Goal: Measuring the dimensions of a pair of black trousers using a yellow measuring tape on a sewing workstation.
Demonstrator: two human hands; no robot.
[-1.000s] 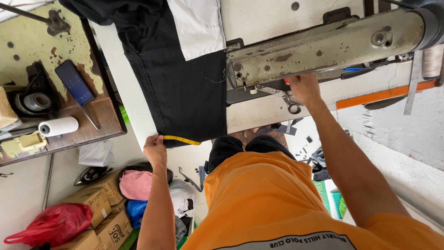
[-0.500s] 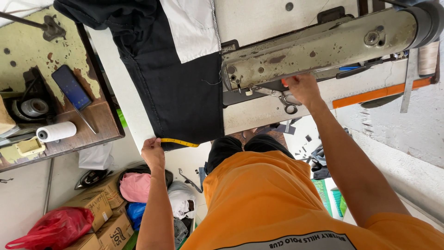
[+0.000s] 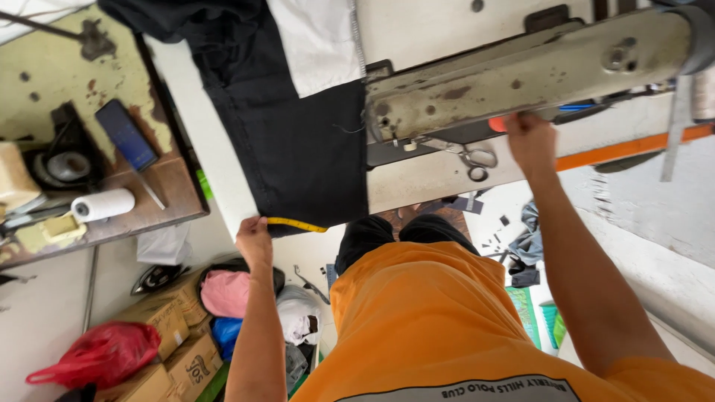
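Starting at the left of the view, a white paper roll point(image 3: 103, 204) and a dark phone point(image 3: 125, 135) are lying on the side bench point(image 3: 171, 190). Next, one hand point(image 3: 254, 240) is pinching the near edge of the black fabric point(image 3: 298, 149), fingers closed on it beside a yellow measuring tape point(image 3: 296, 224). The fabric is lying flat on the white table point(image 3: 417, 179), running under the sewing machine point(image 3: 536, 67). Scissors point(image 3: 469, 155) are resting below the machine arm. Further right, the other hand point(image 3: 530, 138) is reaching under the machine; its finger state cannot be told.

Tailoring workshop: sewing machine point(image 3: 521, 74), scissors point(image 3: 465, 155)
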